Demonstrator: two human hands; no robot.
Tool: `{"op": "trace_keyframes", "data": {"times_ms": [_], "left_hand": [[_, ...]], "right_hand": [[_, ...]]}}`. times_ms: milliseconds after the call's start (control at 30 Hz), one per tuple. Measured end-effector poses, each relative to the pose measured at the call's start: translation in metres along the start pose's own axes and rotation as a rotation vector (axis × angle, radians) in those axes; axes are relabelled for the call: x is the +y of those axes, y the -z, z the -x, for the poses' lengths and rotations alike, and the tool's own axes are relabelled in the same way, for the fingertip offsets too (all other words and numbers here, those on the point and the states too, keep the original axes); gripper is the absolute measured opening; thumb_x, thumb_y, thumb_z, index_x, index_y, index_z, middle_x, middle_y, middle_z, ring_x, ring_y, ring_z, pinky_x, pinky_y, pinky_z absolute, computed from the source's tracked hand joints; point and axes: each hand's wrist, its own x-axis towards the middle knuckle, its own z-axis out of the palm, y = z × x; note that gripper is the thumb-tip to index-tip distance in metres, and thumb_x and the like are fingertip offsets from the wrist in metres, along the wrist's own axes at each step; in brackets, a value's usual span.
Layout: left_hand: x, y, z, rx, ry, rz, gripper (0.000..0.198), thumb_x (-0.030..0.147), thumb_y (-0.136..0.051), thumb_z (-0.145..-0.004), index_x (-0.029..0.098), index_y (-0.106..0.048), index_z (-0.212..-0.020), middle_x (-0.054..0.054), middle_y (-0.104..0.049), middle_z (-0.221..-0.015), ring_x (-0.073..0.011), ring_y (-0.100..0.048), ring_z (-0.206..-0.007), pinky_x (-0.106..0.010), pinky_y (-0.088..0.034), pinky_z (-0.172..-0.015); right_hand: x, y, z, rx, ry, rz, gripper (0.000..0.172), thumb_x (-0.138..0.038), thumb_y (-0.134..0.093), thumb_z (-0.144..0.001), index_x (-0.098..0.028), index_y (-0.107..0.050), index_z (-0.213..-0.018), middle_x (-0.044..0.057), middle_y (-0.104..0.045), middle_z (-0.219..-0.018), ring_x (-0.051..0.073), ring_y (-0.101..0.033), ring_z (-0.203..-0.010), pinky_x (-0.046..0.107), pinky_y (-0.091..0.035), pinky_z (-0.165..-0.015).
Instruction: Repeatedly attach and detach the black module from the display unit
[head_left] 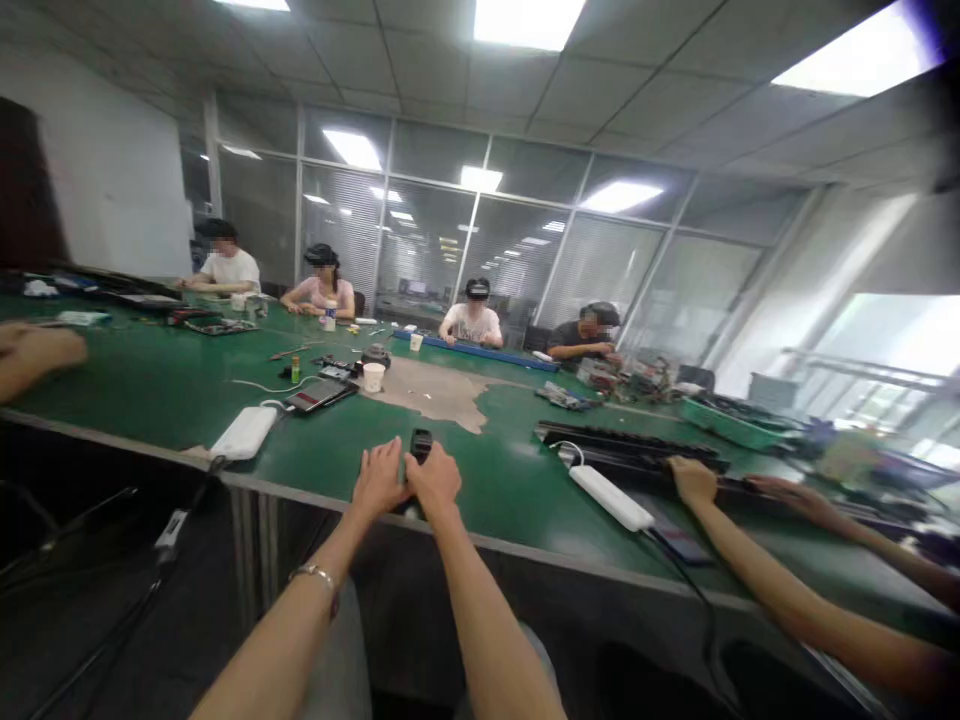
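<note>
A long green table point(150, 405) runs across an office under a tiled ceiling point(660, 90) with bright panel lights point(529, 20), backed by a glass partition point(517, 245) with blinds, a white wall point(112, 170) at left.

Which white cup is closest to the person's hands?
The white paper cup standing at the edge of the worn tan patch on the green table, ahead of the left hand and right hand. The other cups stand farther away.

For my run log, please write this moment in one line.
left hand, right hand | both on black device | at green workbench edge
</note>
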Motion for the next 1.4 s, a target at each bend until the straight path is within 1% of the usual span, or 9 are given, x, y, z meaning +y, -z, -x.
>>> {"op": "trace_keyframes", "data": {"times_ms": [267,467,600,767,900,1000,1167,1267,1400], "left_hand": [[0.001,0.002,-0.002,-0.01,-0.009,0.011,0.09,0.062,-0.056,-0.077,0.014,-0.027,-0.147,-0.017,-0.037,-0.148,-0.034,-0.034,-0.133,-0.051,-0.022,-0.111],[0.003,0.007,-0.002,-0.025,0.01,0.005,0.079,0.049,-0.05,-0.082,0.014,-0.024,-0.148,-0.016,-0.038,-0.147,-0.032,-0.033,-0.134,-0.048,-0.021,-0.111],[0.005,0.009,-0.001,-0.019,0.014,0.019,0.082,0.046,-0.049,-0.082,0.011,-0.017,-0.15,-0.017,-0.039,-0.147,-0.0315,-0.033,-0.134,-0.048,-0.021,-0.111],[0.005,0.009,-0.001,-0.029,0.017,0.013,0.078,0.045,-0.048,-0.082,0.012,-0.023,-0.149,-0.016,-0.038,-0.148,-0.0317,-0.033,-0.134,-0.048,-0.021,-0.111],[0.003,0.007,-0.002,-0.026,0.005,0.006,0.084,0.053,-0.054,-0.08,0.013,-0.025,-0.148,-0.016,-0.039,-0.147,-0.0324,-0.034,-0.133,-0.049,-0.022,-0.111],[0.001,0.006,-0.002,-0.007,-0.005,-0.001,0.085,0.063,-0.058,-0.077,0.015,-0.034,-0.144,-0.015,-0.04,-0.146,-0.0327,-0.035,-0.132,-0.05,-0.023,-0.111],[0.003,0.007,-0.002,-0.03,-0.013,-0.035,0.064,0.069,-0.062,-0.072,0.024,-0.064,-0.115,-0.011,-0.044,-0.144,-0.0334,-0.034,-0.132,-0.052,-0.021,-0.111],[0.004,0.011,-0.002,-0.046,-0.026,-0.037,0.055,0.068,-0.062,-0.073,0.026,-0.07,-0.107,-0.009,-0.044,-0.145,-0.0333,-0.033,-0.133,-0.053,-0.021,-0.111],[0.006,0.014,-0.002,-0.068,-0.027,-0.033,0.053,0.068,-0.06,-0.075,0.027,-0.071,-0.107,-0.008,-0.043,-0.145,-0.0334,-0.033,-0.133,-0.053,-0.022,-0.111]], "right_hand": [[0.002,0.012,-0.013,-0.094,-0.003,-0.019,0.041,-0.05,-0.058,-0.077,-0.019,-0.062,-0.104,0.013,-0.069,-0.098,0.027,-0.066,-0.096,0.033,-0.049,-0.078],[0.007,0.008,-0.005,-0.188,0.011,0.011,0.045,-0.049,-0.063,-0.074,-0.018,-0.061,-0.106,0.014,-0.069,-0.102,0.028,-0.066,-0.096,0.035,-0.049,-0.077],[0.013,0.002,0.001,-0.125,0.026,-0.037,0.045,-0.052,-0.06,-0.076,-0.018,-0.06,-0.107,0.014,-0.069,-0.1,0.026,-0.065,-0.099,0.033,-0.047,-0.079],[0.015,-0.003,0.003,-0.101,-0.006,-0.069,0.042,-0.051,-0.059,-0.077,-0.019,-0.062,-0.104,0.013,-0.07,-0.095,0.026,-0.065,-0.096,0.033,-0.047,-0.078],[0.012,-0.002,0.0,-0.048,0.004,-0.142,0.04,-0.051,-0.057,-0.078,-0.02,-0.063,-0.101,0.011,-0.07,-0.093,0.025,-0.066,-0.091,0.032,-0.046,-0.076],[0.014,0.004,-0.005,0.044,0.015,-0.222,0.043,-0.052,-0.055,-0.08,-0.02,-0.063,-0.108,0.011,-0.07,-0.095,0.025,-0.066,-0.092,0.03,-0.045,-0.077],[0.046,0.009,-0.007,0.186,-0.015,-0.278,0.052,-0.053,-0.051,-0.084,-0.018,-0.058,-0.122,0.012,-0.069,-0.099,0.025,-0.064,-0.095,0.03,-0.044,-0.079],[0.074,0.0,-0.001,0.219,-0.081,-0.224,0.055,-0.053,-0.054,-0.082,-0.015,-0.058,-0.121,0.014,-0.069,-0.098,0.027,-0.063,-0.094,0.032,-0.044,-0.079],[0.095,-0.015,0.007,0.269,-0.026,-0.171,0.056,-0.051,-0.055,-0.083,-0.011,-0.058,-0.121,0.018,-0.066,-0.106,0.029,-0.059,-0.102,0.034,-0.042,-0.087]]}}
